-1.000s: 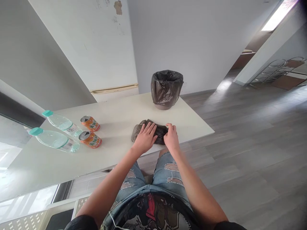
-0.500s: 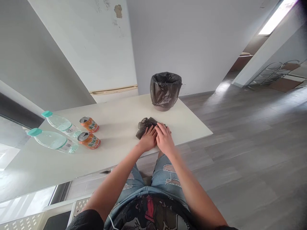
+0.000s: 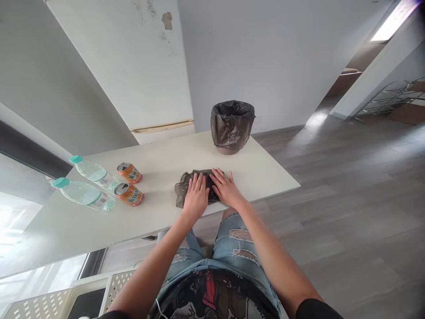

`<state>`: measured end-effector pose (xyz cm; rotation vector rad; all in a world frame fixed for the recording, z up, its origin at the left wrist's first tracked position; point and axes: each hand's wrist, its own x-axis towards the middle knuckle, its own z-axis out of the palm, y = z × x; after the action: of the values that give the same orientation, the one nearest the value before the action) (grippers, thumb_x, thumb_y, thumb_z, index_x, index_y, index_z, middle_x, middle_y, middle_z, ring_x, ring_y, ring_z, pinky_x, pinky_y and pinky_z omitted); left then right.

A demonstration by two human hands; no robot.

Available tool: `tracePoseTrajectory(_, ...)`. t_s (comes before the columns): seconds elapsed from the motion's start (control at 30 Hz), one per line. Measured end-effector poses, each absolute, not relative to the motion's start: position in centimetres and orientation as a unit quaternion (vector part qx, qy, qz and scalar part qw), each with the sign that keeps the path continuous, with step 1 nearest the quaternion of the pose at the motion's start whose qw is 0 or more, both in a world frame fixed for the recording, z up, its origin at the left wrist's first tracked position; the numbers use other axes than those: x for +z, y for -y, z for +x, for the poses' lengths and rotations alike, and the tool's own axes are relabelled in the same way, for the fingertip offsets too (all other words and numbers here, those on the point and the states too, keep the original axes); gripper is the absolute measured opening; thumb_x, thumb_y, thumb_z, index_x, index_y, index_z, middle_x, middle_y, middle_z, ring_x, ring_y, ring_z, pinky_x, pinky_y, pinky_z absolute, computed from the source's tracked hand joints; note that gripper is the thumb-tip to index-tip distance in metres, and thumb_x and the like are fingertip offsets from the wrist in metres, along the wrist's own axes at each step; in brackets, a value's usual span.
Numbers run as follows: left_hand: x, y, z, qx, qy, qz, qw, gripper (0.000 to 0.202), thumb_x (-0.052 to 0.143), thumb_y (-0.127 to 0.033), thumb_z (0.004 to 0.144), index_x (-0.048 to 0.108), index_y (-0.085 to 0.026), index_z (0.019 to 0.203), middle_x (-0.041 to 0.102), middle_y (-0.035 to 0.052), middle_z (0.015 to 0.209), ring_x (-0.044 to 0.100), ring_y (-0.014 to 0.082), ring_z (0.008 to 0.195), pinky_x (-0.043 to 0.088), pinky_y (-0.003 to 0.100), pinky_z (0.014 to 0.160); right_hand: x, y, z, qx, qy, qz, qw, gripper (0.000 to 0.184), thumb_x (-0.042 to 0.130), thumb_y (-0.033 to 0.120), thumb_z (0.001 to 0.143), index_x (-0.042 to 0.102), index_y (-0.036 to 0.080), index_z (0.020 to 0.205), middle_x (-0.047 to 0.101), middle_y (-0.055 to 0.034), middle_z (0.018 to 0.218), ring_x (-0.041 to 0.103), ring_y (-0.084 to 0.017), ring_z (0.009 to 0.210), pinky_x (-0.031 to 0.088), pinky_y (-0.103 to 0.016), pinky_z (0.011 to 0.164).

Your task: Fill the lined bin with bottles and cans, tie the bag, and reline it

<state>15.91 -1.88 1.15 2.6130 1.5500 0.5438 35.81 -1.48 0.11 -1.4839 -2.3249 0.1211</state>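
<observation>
A crumpled black plastic bag [image 3: 182,189] lies spread on the white table near its front edge. My left hand [image 3: 196,197] rests flat on the middle of it, fingers stretched forward. On the bag's right part lies my right hand [image 3: 226,189], also open, with its thumb side toward the left hand. Parts of the bag are hidden under both palms. Behind the hands stands a small bin [image 3: 227,151] lined with another black bag [image 3: 232,126], its mouth open upward.
Two orange drink cans [image 3: 130,195] stand on the table [image 3: 159,177] to the left. Beside them are two clear bottles [image 3: 83,194] with green caps. A white fridge-like door [image 3: 133,66] rises behind the table. Grey floor [image 3: 332,212] lies to the right.
My hands have moved apart, the left one to the left, and the bag beneath them is spread wider and flatter. The view has shifted slightly.
</observation>
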Motion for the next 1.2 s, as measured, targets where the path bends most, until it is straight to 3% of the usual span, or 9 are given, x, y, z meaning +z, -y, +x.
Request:
tracePoseTrajectory(0.1, 1.4, -1.2, 14.7, 0.137, -0.420, 0.897, 0.032, 0.064, 0.029, -0.040, 0.111, 0.036, -0.008, 0.166, 0.032, 0.0185, 0.173, 0.017, 0.0341, 0.166, 0.019, 0.057, 0.134, -0.5, 1.1, 35.6, 0.052, 0.821, -0.543, 0.168, 0.065, 0.022, 0.045, 0.113, 0.024, 0.017, 0.171, 0.012, -0.0107, 0.179, 0.013, -0.029, 0.167, 0.016, -0.065, 0.133)
tracePoseTrajectory(0.23, 0.7, -3.4, 13.3, 0.098, -0.398, 0.910, 0.065, 0.068, 0.030, -0.049, 0.111, 0.033, -0.011, 0.167, 0.033, 0.0170, 0.173, 0.022, 0.0355, 0.164, 0.021, 0.060, 0.132, -0.8, 1.0, 35.5, 0.083, 0.815, -0.558, 0.130, 0.071, 0.016, 0.050, 0.112, 0.024, 0.010, 0.171, 0.019, -0.0125, 0.177, 0.018, -0.028, 0.166, 0.015, -0.059, 0.136)
tracePoseTrajectory(0.37, 0.3, -3.7, 12.3, 0.092, -0.417, 0.902, 0.067, 0.070, 0.027, -0.054, 0.111, 0.029, -0.015, 0.169, 0.029, 0.0156, 0.175, 0.022, 0.0349, 0.164, 0.022, 0.061, 0.131, -0.9, 0.8, 35.4, 0.088, 0.813, -0.565, 0.114, 0.077, 0.014, 0.057, 0.111, 0.022, 0.009, 0.171, 0.012, -0.0108, 0.178, 0.014, -0.028, 0.167, 0.013, -0.056, 0.136)
tracePoseTrajectory(0.53, 0.8, -3.5, 11.1, 0.053, -0.429, 0.899, 0.072, 0.073, 0.018, -0.059, 0.110, 0.022, -0.020, 0.172, 0.019, 0.0079, 0.178, 0.018, 0.0301, 0.166, 0.020, 0.056, 0.134, -0.9, 0.7, 35.5, 0.109, 0.814, -0.563, 0.090, 0.082, 0.007, 0.063, 0.109, 0.017, 0.013, 0.172, 0.008, -0.0064, 0.178, 0.011, -0.027, 0.167, 0.010, -0.055, 0.137)
tracePoseTrajectory(0.67, 0.9, -3.5, 10.4, 0.062, -0.437, 0.894, 0.079, 0.070, 0.017, -0.056, 0.111, 0.023, -0.025, 0.172, 0.021, 0.0044, 0.178, 0.016, 0.0321, 0.166, 0.021, 0.058, 0.133, -0.6, 0.9, 35.4, 0.101, 0.815, -0.562, 0.103, 0.074, 0.007, 0.054, 0.111, 0.018, 0.015, 0.173, 0.011, -0.0055, 0.178, 0.014, -0.027, 0.167, 0.012, -0.056, 0.137)
tracePoseTrajectory(0.8, 0.3, -4.1, 9.0, 0.095, -0.433, 0.892, 0.094, 0.065, 0.025, -0.053, 0.111, 0.030, -0.025, 0.170, 0.029, 0.0076, 0.176, 0.020, 0.0362, 0.165, 0.021, 0.063, 0.131, -0.3, 1.0, 35.3, 0.102, 0.812, -0.566, 0.098, 0.069, 0.008, 0.045, 0.111, 0.019, 0.016, 0.173, 0.013, -0.0045, 0.178, 0.015, -0.025, 0.166, 0.012, -0.056, 0.137)
tracePoseTrajectory(1.0, 1.2, -3.5, 8.3, 0.245, -0.478, 0.831, 0.145, 0.061, 0.039, -0.053, 0.109, 0.049, -0.022, 0.161, 0.030, 0.0135, 0.175, 0.016, 0.0407, 0.165, 0.014, 0.069, 0.130, -0.6, 0.9, 35.2, 0.086, 0.817, -0.560, 0.106, 0.069, 0.009, 0.044, 0.111, 0.023, 0.013, 0.171, 0.014, -0.0054, 0.178, 0.015, -0.024, 0.167, 0.012, -0.055, 0.137)
tracePoseTrajectory(1.1, 2.6, -1.4, 11.9, 0.418, -0.447, 0.746, 0.263, 0.056, 0.042, -0.050, 0.109, 0.051, -0.025, 0.159, 0.035, 0.0083, 0.174, 0.024, 0.0315, 0.164, 0.018, 0.054, 0.135, -0.7, 1.0, 35.1, 0.071, 0.817, -0.561, 0.112, 0.067, 0.011, 0.041, 0.111, 0.027, 0.013, 0.170, 0.019, -0.0071, 0.177, 0.018, -0.024, 0.166, 0.016, -0.055, 0.136)
tracePoseTrajectory(1.2, 3.3, 0.5, 17.4, 0.544, -0.337, 0.591, 0.492, 0.050, 0.049, -0.045, 0.108, 0.056, -0.029, 0.155, 0.045, 0.0039, 0.169, 0.034, 0.0261, 0.161, 0.027, 0.044, 0.134, -0.6, 1.1, 35.1, 0.063, 0.816, -0.563, 0.113, 0.066, 0.013, 0.039, 0.111, 0.029, 0.012, 0.170, 0.022, -0.0090, 0.176, 0.020, -0.025, 0.165, 0.016, -0.057, 0.135)
